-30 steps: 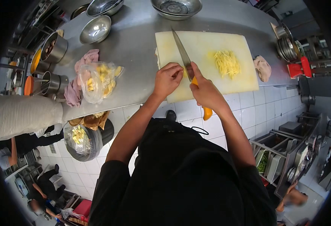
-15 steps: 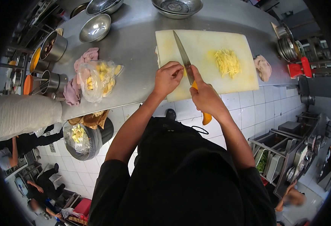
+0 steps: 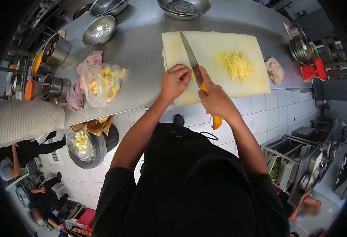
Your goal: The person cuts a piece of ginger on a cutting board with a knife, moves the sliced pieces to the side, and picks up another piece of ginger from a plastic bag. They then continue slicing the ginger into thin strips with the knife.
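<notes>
Across the top of the view, a long steel counter (image 3: 141,43). On it, right of centre, a pale cutting board (image 3: 213,41), flat and reaching to the counter's near edge. Below the counter to the left, a round bin (image 3: 102,148) lined in black, with yellow scraps inside. Left of the board and apart from it, a clear plastic bag (image 3: 102,85) of yellow pieces, resting against a pink cloth (image 3: 87,61); farther back, a steel bowl (image 3: 99,30). At the board's near edge, the left hand (image 3: 174,83), fingers curled together, tips pressed down just beside the blade; anything under them too hidden to tell. Right beside it, the right hand (image 3: 215,98), clamped round the orange handle of a knife (image 3: 190,53), forefinger laid along the spine, blade angled away across the board, tip toward its far left corner. On the board's right half, well clear of both hands, a small heap of yellow shreds (image 3: 237,64).
</notes>
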### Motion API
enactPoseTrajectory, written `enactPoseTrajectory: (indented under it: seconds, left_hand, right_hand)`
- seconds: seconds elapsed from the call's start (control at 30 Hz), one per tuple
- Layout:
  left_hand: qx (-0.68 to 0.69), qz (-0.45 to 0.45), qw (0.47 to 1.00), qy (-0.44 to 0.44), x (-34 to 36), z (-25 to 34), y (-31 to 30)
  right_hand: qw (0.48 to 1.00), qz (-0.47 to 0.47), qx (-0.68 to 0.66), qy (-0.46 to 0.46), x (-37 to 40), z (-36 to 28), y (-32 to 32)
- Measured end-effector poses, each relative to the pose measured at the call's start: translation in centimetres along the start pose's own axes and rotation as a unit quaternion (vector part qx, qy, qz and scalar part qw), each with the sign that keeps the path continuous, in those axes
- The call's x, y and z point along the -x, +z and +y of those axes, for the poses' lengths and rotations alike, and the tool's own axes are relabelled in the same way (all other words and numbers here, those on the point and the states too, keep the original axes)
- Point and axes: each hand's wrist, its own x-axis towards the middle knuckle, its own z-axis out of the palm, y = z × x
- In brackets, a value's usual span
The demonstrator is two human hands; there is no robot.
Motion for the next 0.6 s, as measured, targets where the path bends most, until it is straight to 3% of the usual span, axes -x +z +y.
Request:
enactPoseTrajectory:
  seconds: [0.6]
  left_hand:
    - [0.000, -0.004, 1.000, -0.010, 0.0, 0.2, -0.1]
  right_hand:
    - [1.000, -0.011, 0.004, 0.016, 1.4, -1.4, 0.0]
